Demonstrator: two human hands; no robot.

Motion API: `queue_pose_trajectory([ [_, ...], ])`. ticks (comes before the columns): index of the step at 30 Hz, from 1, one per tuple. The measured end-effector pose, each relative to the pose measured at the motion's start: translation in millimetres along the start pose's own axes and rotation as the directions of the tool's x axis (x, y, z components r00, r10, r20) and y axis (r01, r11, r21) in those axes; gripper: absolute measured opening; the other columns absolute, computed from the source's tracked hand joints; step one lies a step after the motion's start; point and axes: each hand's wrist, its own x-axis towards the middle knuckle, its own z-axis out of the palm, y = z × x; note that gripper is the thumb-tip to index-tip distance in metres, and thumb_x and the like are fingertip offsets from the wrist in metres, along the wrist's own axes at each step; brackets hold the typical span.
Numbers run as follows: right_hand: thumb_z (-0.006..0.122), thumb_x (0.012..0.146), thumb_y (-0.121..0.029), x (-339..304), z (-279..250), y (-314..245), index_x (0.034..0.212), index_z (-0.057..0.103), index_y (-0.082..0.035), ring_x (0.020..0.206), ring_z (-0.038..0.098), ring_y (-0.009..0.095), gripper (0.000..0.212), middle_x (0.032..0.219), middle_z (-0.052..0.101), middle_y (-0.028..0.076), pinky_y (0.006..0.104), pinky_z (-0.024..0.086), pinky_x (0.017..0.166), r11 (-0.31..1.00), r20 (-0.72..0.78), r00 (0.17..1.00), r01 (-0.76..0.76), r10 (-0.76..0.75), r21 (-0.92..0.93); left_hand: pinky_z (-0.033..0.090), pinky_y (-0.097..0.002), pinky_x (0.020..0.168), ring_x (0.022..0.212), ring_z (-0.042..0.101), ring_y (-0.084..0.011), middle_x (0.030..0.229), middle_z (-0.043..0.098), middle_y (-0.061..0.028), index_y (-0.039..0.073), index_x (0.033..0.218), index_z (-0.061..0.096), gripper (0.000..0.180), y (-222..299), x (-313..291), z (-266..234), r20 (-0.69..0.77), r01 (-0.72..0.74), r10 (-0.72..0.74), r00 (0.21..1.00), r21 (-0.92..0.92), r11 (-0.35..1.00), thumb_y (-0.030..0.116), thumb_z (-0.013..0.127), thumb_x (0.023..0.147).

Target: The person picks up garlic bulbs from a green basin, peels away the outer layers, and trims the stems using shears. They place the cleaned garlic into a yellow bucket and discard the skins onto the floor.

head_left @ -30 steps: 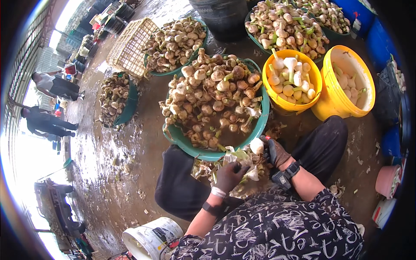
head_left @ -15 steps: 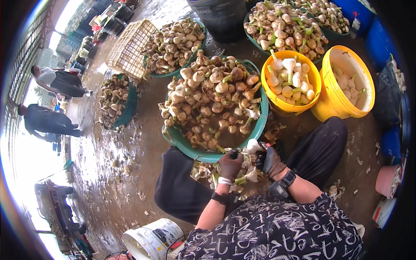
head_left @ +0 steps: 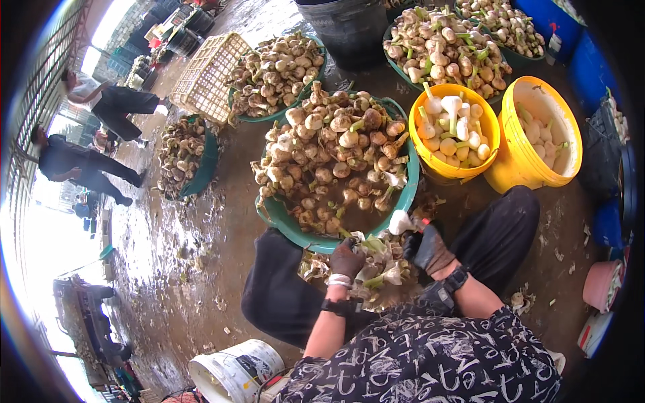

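Observation:
My right hand [head_left: 430, 251], in a dark-palmed work glove, is closed around a whitish garlic bulb [head_left: 401, 222] that sticks out past its fingers. Something small and red shows at the same fingers, too small to name. To its left, my gloved left hand [head_left: 347, 261] is closed, with pale garlic skin [head_left: 368, 243] at its fingertips. Between my knees, below both hands, lies a heap of peelings and cut stalks [head_left: 390, 274]. Right in front stands a green tub [head_left: 411, 178] of unpeeled, brownish garlic bulbs [head_left: 322, 144].
Right of the tub, a yellow bucket [head_left: 420, 144] holds cleaner garlic; another yellow bucket [head_left: 514, 151] leans beside it. More garlic tubs [head_left: 275, 74] and a wicker basket [head_left: 208, 70] stand farther off. A white bucket [head_left: 235, 369] is at lower left. Two people [head_left: 80, 161] walk at far left.
My hands have moved apart, the left one leftward with garlic skin at its fingers. The bulb now points out to the left of my right hand. The two people at left have shifted.

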Motion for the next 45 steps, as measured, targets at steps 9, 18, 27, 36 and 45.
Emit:
queue_pose_trajectory([
  [9, 0.042, 0.089, -0.053, -10.6, 14.6, -61.8, 0.116, 0.052, -0.004, 0.071, 0.062, 0.018, 0.056, 0.083, 0.063, 0.008, 0.0307, 0.051, 0.063, 0.751, 0.27, 0.862, 0.507, -0.429, -0.423, 0.045, -0.0393, 0.087, 0.103, 0.056, -0.036, 0.108, 0.06, -0.0212, 0.004, 0.113, 0.056, 0.061, 21.7, 103.8, 32.2, 0.175, 0.055, -0.038, 0.984, -0.094, 0.994, 0.046, 0.068, 0.07],
  [18, 0.054, 0.09, -0.029, 38.8, -22.6, -17.4, 0.098, 0.059, -0.007, 0.056, 0.055, 0.014, 0.024, 0.077, 0.061, 0.005, 0.0233, 0.045, 0.049, 0.841, 0.062, 0.981, 0.188, -0.183, -0.508, 0.047, -0.0342, 0.085, 0.097, 0.061, -0.0292, 0.107, 0.063, -0.0161, 0.001, 0.115, 0.055, 0.063, -16.0, 146.6, 90.7, 0.111, 0.039, 0.031, 0.993, -0.58, 0.814, 0.039, 0.075, 0.068],
  [27, 0.063, 0.082, -0.013, 24.4, 7.7, -11.2, 0.083, 0.064, 0.002, 0.066, 0.055, 0.01, 0.015, 0.07, 0.062, 0.007, 0.028, 0.044, 0.06, 0.031, 0.359, 0.736, 0.458, -0.574, -0.888, 0.047, -0.0215, 0.067, 0.074, 0.054, -0.0044, 0.083, 0.064, -0.0008, -0.002, 0.098, 0.063, 0.033, 75.1, 39.3, -27.7, 0.306, -0.124, 0.403, 0.862, -0.645, 0.754, 0.019, 0.075, 0.075],
  [36, 0.055, 0.09, -0.023, -1.2, 0.9, -21.2, 0.09, 0.06, -0.002, 0.064, 0.058, 0.014, 0.022, 0.081, 0.063, 0.005, 0.0268, 0.047, 0.06, 0.412, 0.397, 0.85, 0.518, -0.346, -0.749, 0.047, -0.0217, 0.073, 0.081, 0.055, -0.0049, 0.091, 0.065, -0.0031, -0.004, 0.106, 0.06, 0.041, 83.2, 15.0, -55.0, 0.338, -0.102, 0.435, 0.835, -0.682, 0.724, 0.019, 0.075, 0.076],
  [45, 0.042, 0.094, -0.043, -50.6, 39.6, -5.0, 0.099, 0.057, -0.006, 0.067, 0.055, 0.01, 0.04, 0.079, 0.057, 0.001, 0.0246, 0.046, 0.059, 0.601, 0.273, 0.943, 0.332, -0.19, -0.728, 0.046, -0.0286, 0.085, 0.097, 0.059, -0.0173, 0.105, 0.062, -0.0114, -0.001, 0.109, 0.059, 0.043, 89.6, -14.0, -42.2, -0.039, -0.406, 0.46, 0.887, -0.539, 0.738, 0.016, 0.075, 0.074],
])
